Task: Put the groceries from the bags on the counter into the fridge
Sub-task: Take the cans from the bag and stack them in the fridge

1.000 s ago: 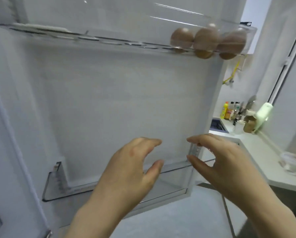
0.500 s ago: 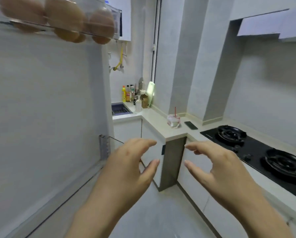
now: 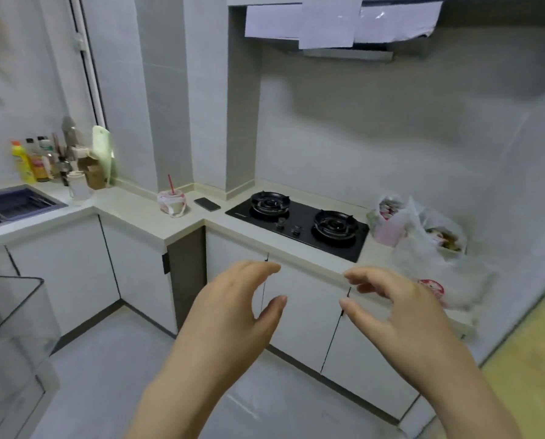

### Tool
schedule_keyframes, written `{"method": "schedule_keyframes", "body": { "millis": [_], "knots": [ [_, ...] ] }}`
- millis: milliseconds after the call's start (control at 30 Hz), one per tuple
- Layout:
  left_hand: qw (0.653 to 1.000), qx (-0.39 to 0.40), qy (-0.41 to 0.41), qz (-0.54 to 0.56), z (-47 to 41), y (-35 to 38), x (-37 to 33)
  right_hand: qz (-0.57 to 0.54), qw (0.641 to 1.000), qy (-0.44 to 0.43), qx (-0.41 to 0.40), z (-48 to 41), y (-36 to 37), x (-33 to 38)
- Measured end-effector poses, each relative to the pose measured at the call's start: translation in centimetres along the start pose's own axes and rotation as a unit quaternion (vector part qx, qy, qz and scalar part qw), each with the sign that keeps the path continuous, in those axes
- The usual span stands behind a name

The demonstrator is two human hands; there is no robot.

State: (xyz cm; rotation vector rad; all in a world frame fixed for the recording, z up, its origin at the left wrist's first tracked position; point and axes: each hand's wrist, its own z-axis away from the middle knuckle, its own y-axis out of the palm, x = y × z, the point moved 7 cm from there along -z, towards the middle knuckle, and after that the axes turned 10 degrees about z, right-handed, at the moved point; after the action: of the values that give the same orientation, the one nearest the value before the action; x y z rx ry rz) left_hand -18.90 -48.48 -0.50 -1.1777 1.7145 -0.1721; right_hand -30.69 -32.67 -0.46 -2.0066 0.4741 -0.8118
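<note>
Holds nothing in the left hand (image 3: 233, 315) or the right hand (image 3: 401, 318), each grip half-wide and loosely curved, short of the worktop (image 3: 138, 213). Seems to leave much undone, with the bags (image 3: 423, 236) full-looking on the worktop right of the hob (image 3: 296, 223), well apart from the fridge door shelf (image 3: 11, 312) at far left. Cannot make out the bags' blurred contents, nor anything already stored, out of frame.

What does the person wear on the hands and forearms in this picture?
Nothing visible. The left hand and right hand are bare: no gloves, rings or bracelets. The forearms are bare too, with no sleeve, watch or marking as far as the frame shows.
</note>
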Motion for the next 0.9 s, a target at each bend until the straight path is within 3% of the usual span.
{"method": "schedule_keyframes", "body": {
  "millis": [333,900],
  "knots": [
    [0.996,0.056,0.048,0.044,-6.1,9.5,-4.9,0.030,0.994,0.094,-0.055,0.0,-4.9,-10.2],
    [0.985,0.134,0.063,0.092,-17.2,23.7,-5.3,0.057,0.984,0.166,-0.035,-6.6,-3.6,-24.1]
  ]
}}
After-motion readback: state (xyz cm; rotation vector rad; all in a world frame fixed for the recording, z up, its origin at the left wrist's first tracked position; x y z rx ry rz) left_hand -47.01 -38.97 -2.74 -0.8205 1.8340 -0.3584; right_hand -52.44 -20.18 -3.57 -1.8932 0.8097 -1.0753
